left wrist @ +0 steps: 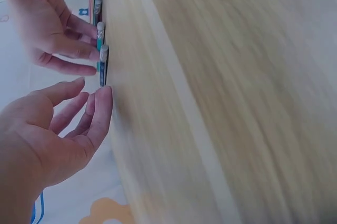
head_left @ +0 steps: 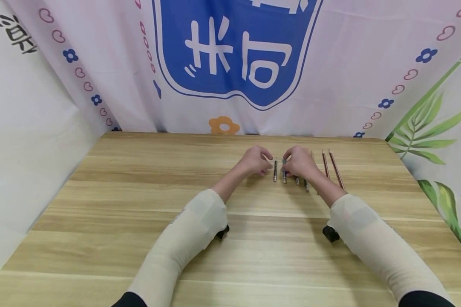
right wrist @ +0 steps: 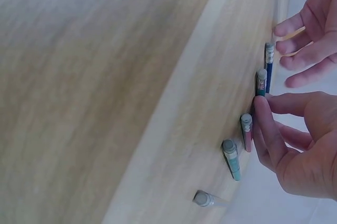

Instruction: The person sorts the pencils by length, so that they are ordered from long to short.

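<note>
Several pencils lie side by side near the table's back edge, eraser ends towards me. At the left end of the row is a dark blue pencil (head_left: 275, 171), also seen in the right wrist view. My left hand (head_left: 254, 161) is just left of it, fingers loosely bent and holding nothing. My right hand (right wrist: 305, 145) pinches the green pencil (right wrist: 261, 83) beside the blue one, between thumb and fingertips. Under and beside the right hand lie a pink pencil (right wrist: 247, 132) and a light green pencil (right wrist: 231, 159), partly hidden in the head view.
Two long reddish pencils (head_left: 335, 168) lie at the row's right end. A pale pencil (right wrist: 208, 198) lies nearest in the right wrist view. Behind the wooden table (head_left: 138, 204) hangs a printed curtain (head_left: 330, 94).
</note>
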Motion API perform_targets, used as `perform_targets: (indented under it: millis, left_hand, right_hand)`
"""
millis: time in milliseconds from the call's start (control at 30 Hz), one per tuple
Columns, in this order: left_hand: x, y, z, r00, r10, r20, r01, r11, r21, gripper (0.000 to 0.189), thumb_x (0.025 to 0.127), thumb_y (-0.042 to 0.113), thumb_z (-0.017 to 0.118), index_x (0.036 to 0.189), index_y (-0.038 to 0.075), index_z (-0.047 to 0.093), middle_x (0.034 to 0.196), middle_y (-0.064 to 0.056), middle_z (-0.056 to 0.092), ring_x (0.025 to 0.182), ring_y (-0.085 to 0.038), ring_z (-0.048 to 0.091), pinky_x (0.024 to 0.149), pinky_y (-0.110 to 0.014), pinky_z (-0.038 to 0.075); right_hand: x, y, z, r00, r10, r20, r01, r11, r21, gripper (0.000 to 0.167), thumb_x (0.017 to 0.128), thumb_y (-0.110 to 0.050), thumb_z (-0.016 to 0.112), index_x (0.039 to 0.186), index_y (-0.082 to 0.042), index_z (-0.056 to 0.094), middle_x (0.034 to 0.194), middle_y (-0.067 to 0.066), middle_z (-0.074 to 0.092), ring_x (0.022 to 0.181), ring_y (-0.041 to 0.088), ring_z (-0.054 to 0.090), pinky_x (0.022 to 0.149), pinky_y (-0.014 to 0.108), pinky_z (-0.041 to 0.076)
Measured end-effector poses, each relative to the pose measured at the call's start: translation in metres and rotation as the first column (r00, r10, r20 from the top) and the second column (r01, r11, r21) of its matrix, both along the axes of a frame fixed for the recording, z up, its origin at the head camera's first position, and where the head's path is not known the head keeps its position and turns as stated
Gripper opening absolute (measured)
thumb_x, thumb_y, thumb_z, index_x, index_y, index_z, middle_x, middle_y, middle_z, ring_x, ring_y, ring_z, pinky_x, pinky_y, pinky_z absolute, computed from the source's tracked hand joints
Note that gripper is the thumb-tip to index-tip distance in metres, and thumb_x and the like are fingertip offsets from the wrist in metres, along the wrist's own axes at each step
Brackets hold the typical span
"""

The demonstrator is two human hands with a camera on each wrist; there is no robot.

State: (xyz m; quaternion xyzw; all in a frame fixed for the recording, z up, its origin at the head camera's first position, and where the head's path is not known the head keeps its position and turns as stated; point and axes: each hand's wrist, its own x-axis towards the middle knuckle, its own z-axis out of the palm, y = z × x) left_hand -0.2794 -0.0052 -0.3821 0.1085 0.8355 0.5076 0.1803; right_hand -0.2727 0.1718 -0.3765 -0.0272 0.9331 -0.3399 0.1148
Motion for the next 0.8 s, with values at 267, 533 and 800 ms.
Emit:
perform_targets:
  millis: [267,533,800]
  left_hand:
    - [0.003,-0.023,0.008,0.999,-0.034,-0.012,0.034,0.999,-0.004,0.031,0.094,-0.003,0.071,0.124,-0.009,0.065,0.090,-0.011,0.064,0.074,-0.021,0.064,0.074,-0.034,0.065]
    - [0.004,-0.041,0.010,1.000,-0.010,-0.028,0.010,1.000,-0.008,0.029,0.094,-0.006,0.070,0.123,-0.009,0.066,0.087,-0.009,0.063,0.071,-0.018,0.062,0.071,-0.030,0.064]
    - [0.010,-0.068,0.018,0.998,0.012,-0.067,-0.010,1.000,0.026,0.028,0.095,-0.005,0.068,0.123,-0.011,0.067,0.087,-0.010,0.063,0.075,-0.026,0.066,0.082,-0.044,0.064]
  right_hand:
    - [-0.002,0.002,0.001,1.000,0.005,-0.002,-0.005,0.999,0.031,0.037,0.089,0.001,0.071,0.123,0.012,0.064,0.087,0.021,0.074,0.058,0.014,0.069,0.059,0.027,0.062]
    - [-0.003,0.005,0.002,1.000,0.015,-0.009,-0.014,0.999,0.028,0.039,0.088,0.002,0.069,0.125,0.014,0.062,0.089,0.024,0.074,0.057,0.015,0.070,0.057,0.026,0.062]
    - [0.007,0.019,0.017,0.996,0.039,-0.075,-0.038,0.999,0.015,0.042,0.091,-0.003,0.067,0.129,0.014,0.059,0.091,0.022,0.074,0.068,0.026,0.074,0.058,0.027,0.059]
